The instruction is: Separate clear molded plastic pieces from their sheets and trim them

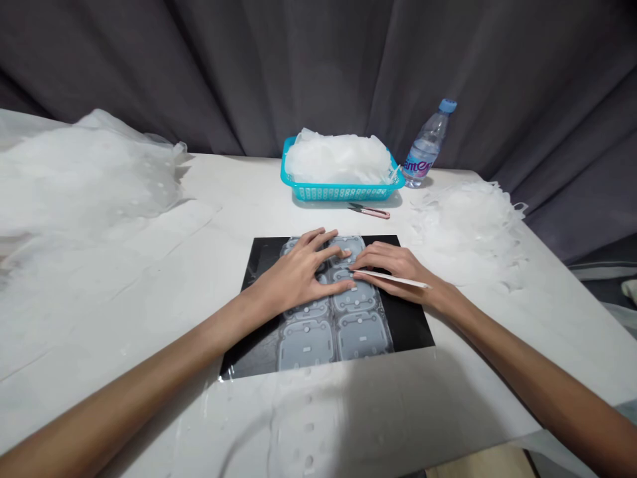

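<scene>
A clear plastic sheet with moulded rounded-square shapes (326, 335) lies on a black mat (408, 318) in the middle of the white table. My left hand (298, 272) rests flat on the sheet with fingers spread, pressing it down. My right hand (398, 265) is closed on a thin white blade-like tool (393, 277), whose tip touches the sheet just beside my left fingertips.
A turquoise basket (341, 191) full of clear plastic pieces stands behind the mat. Small pink-handled snips (371, 211) lie in front of it. A water bottle (425, 149) stands to its right. Plastic scraps (470, 222) are heaped right, loose plastic sheeting (84, 172) left.
</scene>
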A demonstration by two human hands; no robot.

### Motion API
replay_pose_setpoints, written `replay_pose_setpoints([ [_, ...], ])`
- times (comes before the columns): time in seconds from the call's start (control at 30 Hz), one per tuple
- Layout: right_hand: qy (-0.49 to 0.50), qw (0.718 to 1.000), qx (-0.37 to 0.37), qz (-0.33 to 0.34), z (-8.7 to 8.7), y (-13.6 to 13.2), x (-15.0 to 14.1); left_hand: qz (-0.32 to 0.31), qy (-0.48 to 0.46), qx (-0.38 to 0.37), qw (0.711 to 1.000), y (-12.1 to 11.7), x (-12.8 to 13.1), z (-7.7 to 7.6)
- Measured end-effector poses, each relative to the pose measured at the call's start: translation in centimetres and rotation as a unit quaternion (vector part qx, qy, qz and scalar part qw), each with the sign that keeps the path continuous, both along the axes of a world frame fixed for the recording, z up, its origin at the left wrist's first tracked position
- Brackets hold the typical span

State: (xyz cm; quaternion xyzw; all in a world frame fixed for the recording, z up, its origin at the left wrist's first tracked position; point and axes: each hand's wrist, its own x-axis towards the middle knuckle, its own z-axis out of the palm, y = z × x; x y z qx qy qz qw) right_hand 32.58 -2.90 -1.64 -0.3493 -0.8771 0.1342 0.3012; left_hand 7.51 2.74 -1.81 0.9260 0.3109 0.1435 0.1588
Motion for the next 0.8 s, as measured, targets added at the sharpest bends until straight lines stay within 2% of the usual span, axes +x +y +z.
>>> replay_pose_setpoints([
  [0.17, -0.004, 0.999, -0.032, -0.016, 0.1, 0.0, 0.4, 0.002, 0.003, -0.004, 1.0, 0.1, 0.0, -0.2],
  [0.27, 0.001, 0.997, -0.065, -0.04, 0.5, -0.2, 1.2, 0.005, 0.005, -0.003, 1.0, 0.1, 0.0, -0.3],
  [0.37, 0.024, 0.995, -0.068, -0.07, 0.9, -0.2, 2.0, 0.007, 0.013, -0.002, 1.0, 0.0, 0.0, -0.3],
  [0.47, 0.016, 0.996, -0.025, -0.084, 0.7, -0.1, 2.1, 0.007, 0.017, -0.003, 1.0, -0.1, 0.1, -0.1],
  [0.57, -0.039, 0.994, 0.037, -0.093, -0.1, -0.1, 1.1, 0.007, 0.016, -0.005, 1.0, 0.0, 0.1, -0.1],
  [0.67, -0.105, 0.984, 0.104, -0.099, -0.9, 0.0, 0.0, 0.005, 0.01, -0.004, 1.0, 0.2, 0.1, -0.1],
  [0.8, -0.146, 0.969, 0.169, -0.1, -1.2, 0.4, -0.7, 0.003, 0.011, 0.002, 1.0, 0.2, 0.1, -0.3],
])
